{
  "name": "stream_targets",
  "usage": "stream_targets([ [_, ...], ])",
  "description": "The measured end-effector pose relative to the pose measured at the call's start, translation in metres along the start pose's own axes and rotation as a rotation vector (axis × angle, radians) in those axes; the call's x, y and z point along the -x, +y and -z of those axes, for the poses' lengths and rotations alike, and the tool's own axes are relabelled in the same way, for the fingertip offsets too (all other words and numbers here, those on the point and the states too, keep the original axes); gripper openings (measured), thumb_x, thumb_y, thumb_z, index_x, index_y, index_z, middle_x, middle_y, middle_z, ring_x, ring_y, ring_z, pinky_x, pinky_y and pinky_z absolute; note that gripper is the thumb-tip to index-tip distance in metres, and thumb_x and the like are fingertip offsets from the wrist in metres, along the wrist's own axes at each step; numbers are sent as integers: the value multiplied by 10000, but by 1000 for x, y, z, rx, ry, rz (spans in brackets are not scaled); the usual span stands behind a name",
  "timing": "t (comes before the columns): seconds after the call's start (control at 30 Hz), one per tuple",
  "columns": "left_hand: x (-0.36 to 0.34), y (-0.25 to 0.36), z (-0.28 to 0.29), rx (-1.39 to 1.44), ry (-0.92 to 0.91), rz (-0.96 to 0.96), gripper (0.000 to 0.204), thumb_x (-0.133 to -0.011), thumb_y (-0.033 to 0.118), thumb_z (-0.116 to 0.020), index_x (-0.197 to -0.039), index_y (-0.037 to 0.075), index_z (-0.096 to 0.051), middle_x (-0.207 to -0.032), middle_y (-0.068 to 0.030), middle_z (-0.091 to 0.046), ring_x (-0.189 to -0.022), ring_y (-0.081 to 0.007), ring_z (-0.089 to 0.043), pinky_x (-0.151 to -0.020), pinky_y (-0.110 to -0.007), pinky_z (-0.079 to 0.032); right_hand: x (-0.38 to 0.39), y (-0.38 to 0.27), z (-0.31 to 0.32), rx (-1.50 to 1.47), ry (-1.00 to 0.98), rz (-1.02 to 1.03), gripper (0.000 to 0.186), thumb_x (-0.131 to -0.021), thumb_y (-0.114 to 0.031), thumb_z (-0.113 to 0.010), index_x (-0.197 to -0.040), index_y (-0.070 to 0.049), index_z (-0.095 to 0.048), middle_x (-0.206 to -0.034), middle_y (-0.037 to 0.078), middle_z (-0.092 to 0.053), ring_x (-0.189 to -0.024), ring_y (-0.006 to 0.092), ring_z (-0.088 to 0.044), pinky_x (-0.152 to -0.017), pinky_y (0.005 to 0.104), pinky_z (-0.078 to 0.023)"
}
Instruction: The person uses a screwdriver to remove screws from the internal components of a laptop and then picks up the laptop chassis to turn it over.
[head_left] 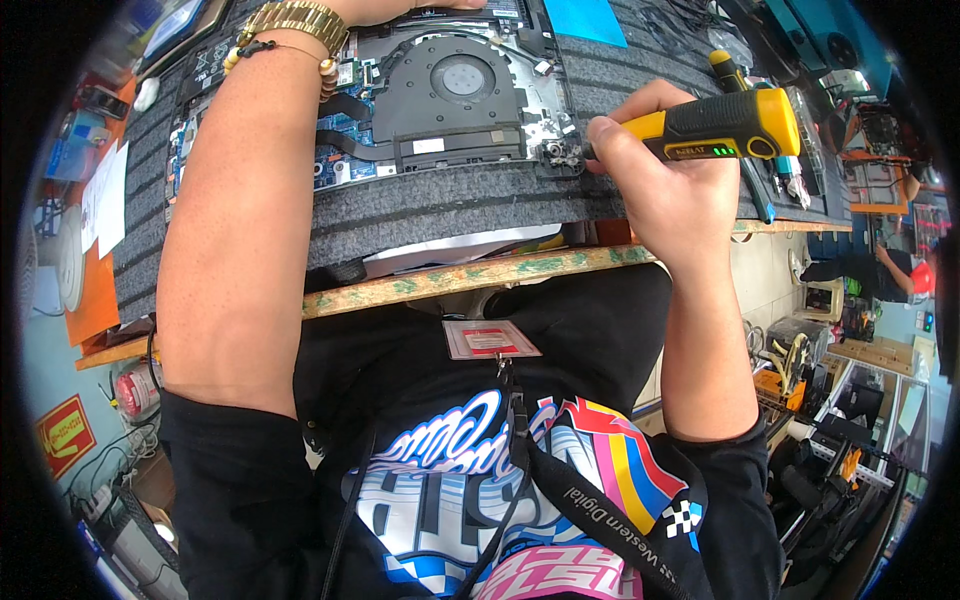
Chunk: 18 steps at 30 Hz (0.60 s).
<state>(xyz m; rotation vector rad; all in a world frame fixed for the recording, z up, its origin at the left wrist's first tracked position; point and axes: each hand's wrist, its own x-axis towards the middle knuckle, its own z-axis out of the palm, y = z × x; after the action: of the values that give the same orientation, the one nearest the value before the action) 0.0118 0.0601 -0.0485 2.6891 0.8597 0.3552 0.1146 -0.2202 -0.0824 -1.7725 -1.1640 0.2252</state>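
My right hand (672, 185) is closed around a yellow and black electric screwdriver (735, 120) with small green lights on its side. The tool lies nearly level, its front end pointing left at the metal hinge (562, 157) on the near right corner of an opened laptop (345, 150). Whether the bit touches a screw cannot be made out. The laptop's round fan (463, 78) and blue circuit board are exposed. My left hand (385, 8) reaches over the laptop's far side, resting at its edge. Most of its fingers are cut off by the upper rim of the picture.
A ribbed grey mat (480, 197) covers the wooden workbench (480, 275). A blue sheet (588, 22) lies beyond the laptop. At right are another yellow and black tool (728, 70) and several hand tools. White papers (105, 200) lie at left. Another person (880, 270) is at far right.
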Motion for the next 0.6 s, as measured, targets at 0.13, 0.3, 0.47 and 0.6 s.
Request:
stream_targets([
  [0.13,-1,-2,-1,3,-6,-4,864,-766,701,-858,-1140,-72,-760,-1119,-289,-767,-1068,-386,-745,-947,-429,-570,0,-2,1,9,-11,10,103,-934,-49,-767,-914,8,-682,-805,29,-684,-722,90,-675,-686,272,-610],
  [0.3,-1,-4,-3,21,13,-15,854,-770,690,-862,-1142,-72,-760,-1120,-288,-767,-1069,-386,-745,-950,-429,-569,0,-1,0,4,0,9,102,-928,-47,-766,-905,8,-683,-799,25,-679,-711,89,-670,-681,271,-609],
  [0.47,0,0,0,17,-17,3,852,-773,687,-862,-1154,-68,-757,-1129,-284,-766,-1075,-382,-744,-952,-426,-570,0,-2,1,12,-3,-2,97,-927,-47,-760,-901,7,-684,-797,26,-679,-710,89,-672,-677,273,-612],
  [0.6,-1,-2,-2,7,5,-10,850,-775,689,-859,-1153,-66,-759,-1132,-282,-767,-1076,-379,-745,-954,-425,-570,0,-2,1,3,-1,3,93,-929,-46,-754,-901,10,-684,-788,28,-678,-706,91,-673,-681,279,-622],
])
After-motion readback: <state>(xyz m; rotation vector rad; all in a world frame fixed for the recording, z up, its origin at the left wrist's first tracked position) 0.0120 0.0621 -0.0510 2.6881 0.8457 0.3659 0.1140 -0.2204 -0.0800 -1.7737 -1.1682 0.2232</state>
